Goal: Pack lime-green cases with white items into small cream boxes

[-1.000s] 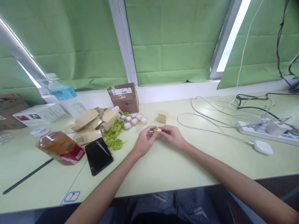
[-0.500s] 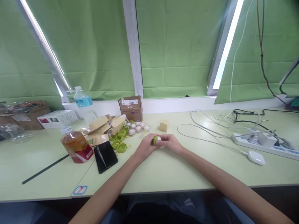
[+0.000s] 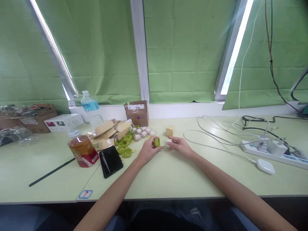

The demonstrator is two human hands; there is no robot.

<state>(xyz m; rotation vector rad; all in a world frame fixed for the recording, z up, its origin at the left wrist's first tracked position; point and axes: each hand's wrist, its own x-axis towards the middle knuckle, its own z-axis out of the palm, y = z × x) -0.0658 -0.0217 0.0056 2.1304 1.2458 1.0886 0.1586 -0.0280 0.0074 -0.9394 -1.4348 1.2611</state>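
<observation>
Two parts are held apart over the desk (image 3: 168,183): a green cover (image 3: 157,142) is pinched in the left hand (image 3: 147,150), a small white piece (image 3: 168,141) in the right hand (image 3: 180,147). More covers (image 3: 125,147) are piled nearby.

Both bare arms reach forward from the lower edge of the view and converge near the middle. The left forearm (image 3: 115,189) rises diagonally from the lower left and the right forearm (image 3: 228,186) comes in from the lower right, both held low and nearly straight. The left hand (image 3: 149,150) is turned with its back up and outward, its fingers curled and closed against the thumb in a pinch. The right hand (image 3: 179,146) lies just beside it, apart by a narrow gap, palm turned inward, fingers bent with their tips drawn to the thumb.
</observation>
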